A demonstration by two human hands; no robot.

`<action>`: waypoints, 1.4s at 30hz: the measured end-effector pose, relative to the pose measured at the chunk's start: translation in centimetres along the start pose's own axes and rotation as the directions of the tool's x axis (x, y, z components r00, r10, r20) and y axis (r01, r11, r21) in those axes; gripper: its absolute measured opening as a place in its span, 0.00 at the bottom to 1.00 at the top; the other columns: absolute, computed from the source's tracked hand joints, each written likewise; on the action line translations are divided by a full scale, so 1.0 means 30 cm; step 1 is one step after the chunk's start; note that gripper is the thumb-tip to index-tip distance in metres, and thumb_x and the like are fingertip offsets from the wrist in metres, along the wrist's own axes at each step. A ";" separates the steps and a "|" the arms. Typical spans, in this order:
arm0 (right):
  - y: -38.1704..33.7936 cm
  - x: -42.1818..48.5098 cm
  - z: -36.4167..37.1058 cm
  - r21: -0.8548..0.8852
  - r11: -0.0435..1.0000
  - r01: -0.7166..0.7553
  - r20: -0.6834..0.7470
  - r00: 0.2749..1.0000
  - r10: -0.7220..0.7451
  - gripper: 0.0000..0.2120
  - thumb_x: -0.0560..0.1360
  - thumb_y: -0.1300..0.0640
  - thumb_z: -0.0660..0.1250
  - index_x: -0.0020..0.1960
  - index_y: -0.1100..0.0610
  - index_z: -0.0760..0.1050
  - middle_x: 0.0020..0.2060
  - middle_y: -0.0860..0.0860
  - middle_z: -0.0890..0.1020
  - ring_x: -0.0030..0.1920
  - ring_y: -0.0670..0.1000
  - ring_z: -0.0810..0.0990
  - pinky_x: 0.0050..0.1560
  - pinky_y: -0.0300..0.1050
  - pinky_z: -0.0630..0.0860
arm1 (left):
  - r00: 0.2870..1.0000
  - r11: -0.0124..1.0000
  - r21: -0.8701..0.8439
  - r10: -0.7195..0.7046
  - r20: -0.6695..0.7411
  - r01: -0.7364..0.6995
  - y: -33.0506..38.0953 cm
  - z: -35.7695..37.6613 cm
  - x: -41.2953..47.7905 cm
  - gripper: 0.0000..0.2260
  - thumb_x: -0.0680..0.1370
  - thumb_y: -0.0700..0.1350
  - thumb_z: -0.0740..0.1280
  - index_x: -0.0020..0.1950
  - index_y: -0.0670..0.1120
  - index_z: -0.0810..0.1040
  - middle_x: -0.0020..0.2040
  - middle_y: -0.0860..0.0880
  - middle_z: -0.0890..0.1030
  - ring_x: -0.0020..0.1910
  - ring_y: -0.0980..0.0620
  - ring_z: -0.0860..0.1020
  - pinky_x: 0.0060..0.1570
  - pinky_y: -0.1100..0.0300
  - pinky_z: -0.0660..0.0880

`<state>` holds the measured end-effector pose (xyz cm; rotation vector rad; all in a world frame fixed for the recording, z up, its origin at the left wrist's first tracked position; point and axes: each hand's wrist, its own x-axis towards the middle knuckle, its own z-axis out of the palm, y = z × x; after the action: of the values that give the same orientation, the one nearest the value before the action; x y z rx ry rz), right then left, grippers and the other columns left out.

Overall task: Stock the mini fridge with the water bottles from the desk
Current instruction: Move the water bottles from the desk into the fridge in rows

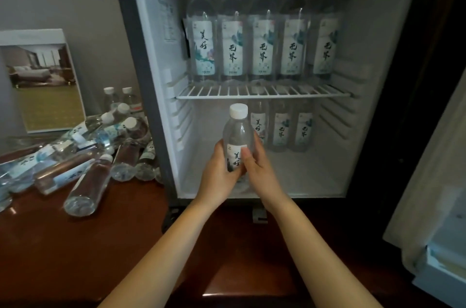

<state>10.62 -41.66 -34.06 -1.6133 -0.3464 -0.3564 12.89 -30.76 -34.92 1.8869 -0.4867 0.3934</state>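
fingers (258, 148) grip a bottle (238, 131) before three bottles (281, 128) under the shelf (262, 96).

Hands: left hand (219, 170) and right hand (261, 171) grip one upright bottle (238, 132).
Fridge (373, 17): five bottles (263, 50) on wire shelf (262, 94).
Table (75, 244): bottle heap (83, 156), left.

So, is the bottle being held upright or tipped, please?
Upright: the bottle has its cap on top, held by the left hand and right hand.
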 end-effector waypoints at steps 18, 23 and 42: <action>0.124 0.266 0.039 -0.131 0.961 -0.244 -0.108 0.967 0.231 0.24 0.80 0.51 0.57 0.73 0.57 0.59 0.65 0.54 0.74 0.61 0.47 0.73 0.62 0.42 0.68 | 0.994 0.997 0.004 -0.082 -0.068 0.082 -0.140 0.028 0.298 0.24 0.74 0.36 0.66 0.67 0.38 0.61 0.61 0.38 0.72 0.57 0.44 0.75 0.56 0.44 0.75; 0.142 0.298 0.022 -0.132 0.946 -0.297 -0.187 0.944 0.271 0.21 0.80 0.50 0.58 0.68 0.59 0.68 0.62 0.56 0.76 0.63 0.52 0.74 0.62 0.43 0.68 | 0.993 0.995 0.001 -0.104 -0.049 0.104 -0.149 0.050 0.340 0.23 0.75 0.38 0.67 0.66 0.40 0.60 0.60 0.39 0.74 0.56 0.44 0.77 0.55 0.44 0.75; 0.144 0.337 -0.038 -0.274 0.908 -0.315 -0.393 0.899 0.193 0.09 0.74 0.59 0.65 0.51 0.58 0.82 0.46 0.54 0.85 0.44 0.47 0.79 0.44 0.37 0.69 | 0.991 0.991 -0.033 -0.131 -0.001 0.131 -0.180 0.084 0.406 0.28 0.73 0.40 0.70 0.68 0.43 0.58 0.61 0.42 0.75 0.56 0.47 0.77 0.56 0.49 0.75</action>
<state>21.57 -43.00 -33.54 -1.8541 0.2226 -0.5147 26.21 -33.16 -34.17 1.8749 -0.3626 0.2996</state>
